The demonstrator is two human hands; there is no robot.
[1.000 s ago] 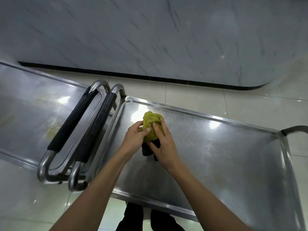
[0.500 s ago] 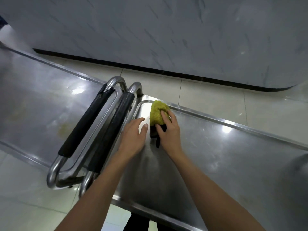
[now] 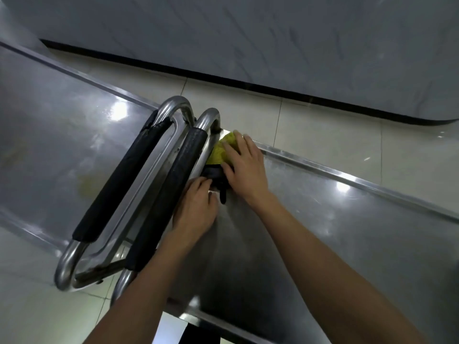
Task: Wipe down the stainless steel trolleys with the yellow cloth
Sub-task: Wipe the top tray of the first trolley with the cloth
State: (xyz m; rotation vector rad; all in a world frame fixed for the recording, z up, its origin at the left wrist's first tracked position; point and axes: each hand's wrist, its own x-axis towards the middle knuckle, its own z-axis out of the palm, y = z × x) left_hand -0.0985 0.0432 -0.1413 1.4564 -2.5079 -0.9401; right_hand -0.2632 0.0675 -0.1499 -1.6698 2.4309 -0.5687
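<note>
Yellow cloth (image 3: 219,151) sits bunched in the far left corner of the right trolley's top (image 3: 335,214), pushed up against the raised rim just beside the trolley's handle (image 3: 171,192). Your right hand (image 3: 244,170) lies over it with the fingers spread and nearly straight, pressing it down rather than curling round it. Something dark (image 3: 216,178), perhaps a second rag or a strap, pokes out from under the cloth toward you; your left hand (image 3: 196,209) rests on the steel with its fingertips touching that dark piece, fingers loosely bent, and you cannot tell from here whether they pinch it.

The cloth looks soft and light, so it should fold into the corner seam easily, but it will likely bunch and skid on polished steel unless you keep a flat palm on its middle. For a firmer hold, I would gather the near edge under the fingers and lead with the heel of the hand.

The trolley top is smooth, shiny and faintly streaked, with a low rim all round. A second trolley (image 3: 57,145) stands touching on the left, its foam-sleeved handle (image 3: 121,180) lying alongside yours, and its top shows a yellowish stain. Pale floor tiles (image 3: 323,130) run beyond, up to a grey marbled wall (image 3: 248,38) with a dark base strip.
</note>
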